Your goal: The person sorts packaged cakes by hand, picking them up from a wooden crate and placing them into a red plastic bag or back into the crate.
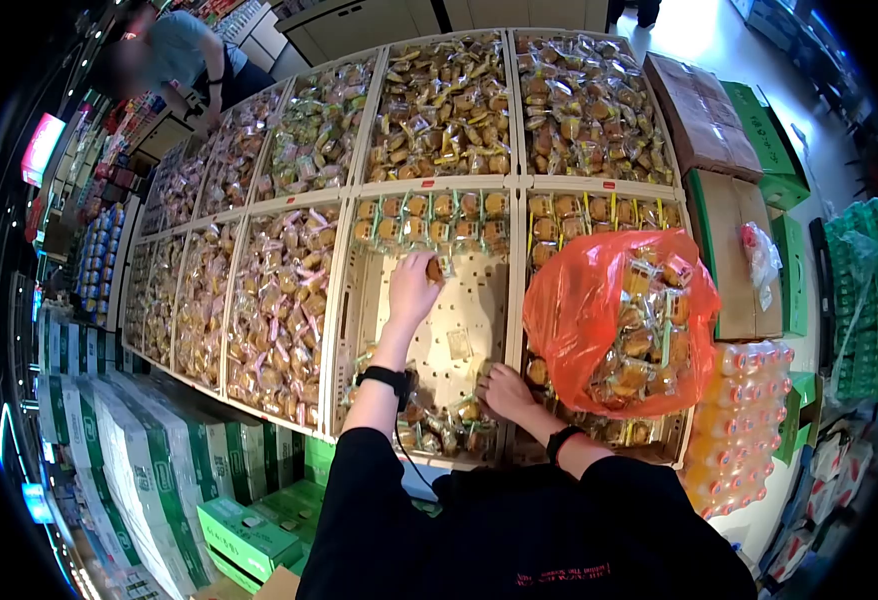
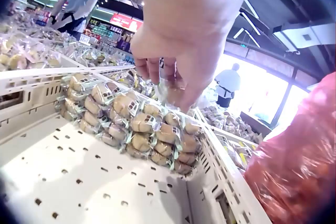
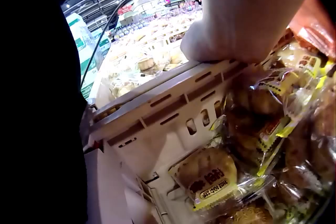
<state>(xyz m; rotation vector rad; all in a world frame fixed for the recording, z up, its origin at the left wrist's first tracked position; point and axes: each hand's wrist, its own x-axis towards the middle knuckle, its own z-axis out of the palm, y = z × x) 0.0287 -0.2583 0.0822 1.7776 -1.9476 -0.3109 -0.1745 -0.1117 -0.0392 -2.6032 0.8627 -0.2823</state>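
Note:
My left hand (image 1: pixel 414 285) pinches a wrapped pastry (image 1: pixel 436 268) above a white plastic crate (image 1: pixel 429 330). Neat rows of wrapped pastries (image 2: pixel 139 121) stand at the far end of this crate, just under the hand in the left wrist view. Loose wrapped pastries (image 1: pixel 439 430) lie at its near end. My right hand (image 1: pixel 507 392) is at the crate's right-hand rim, which shows beneath it in the right wrist view (image 3: pixel 184 79). Its fingertips are hidden there, and I cannot tell whether they hold anything.
A red plastic bag (image 1: pixel 574 320) with wrapped pastries lies over the crate to the right. More crates of packaged pastries (image 1: pixel 289 310) extend left and behind. Bottled drinks (image 1: pixel 739 430) and cartons (image 1: pixel 734 240) stand at the right. Another person (image 1: pixel 184 55) is at the far left.

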